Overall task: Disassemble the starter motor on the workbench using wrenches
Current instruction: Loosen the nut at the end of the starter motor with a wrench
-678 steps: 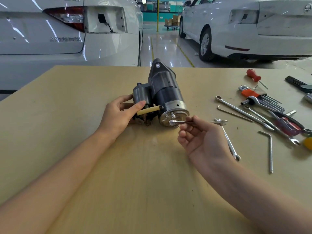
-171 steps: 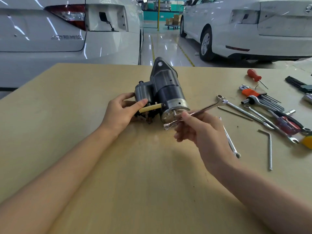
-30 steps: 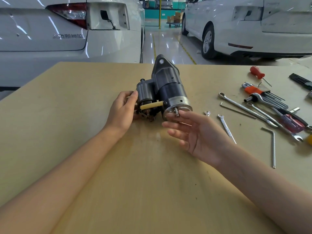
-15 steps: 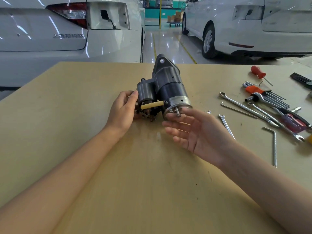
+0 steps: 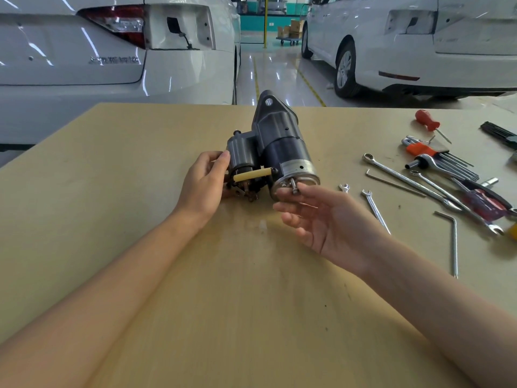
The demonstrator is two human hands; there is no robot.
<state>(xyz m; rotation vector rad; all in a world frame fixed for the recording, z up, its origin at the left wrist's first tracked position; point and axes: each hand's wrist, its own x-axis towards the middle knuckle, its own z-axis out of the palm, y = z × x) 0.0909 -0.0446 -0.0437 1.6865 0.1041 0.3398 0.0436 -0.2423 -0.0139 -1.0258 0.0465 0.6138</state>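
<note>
Head view, mid-frame: steadying starter motor [image 5: 282, 144] in gripping left hand [image 5: 202, 186], pinching its protruding bolt [image 5: 293, 184] with right hand [image 5: 327, 219] for unscrewing.

Tan wood surface [image 5: 112, 219]: starter [image 5: 282, 147] at centre; right side has loose wrenches [image 5: 411, 182], hex keys [image 5: 454, 247], 2 screwdrivers [image 5: 426, 121].
</note>
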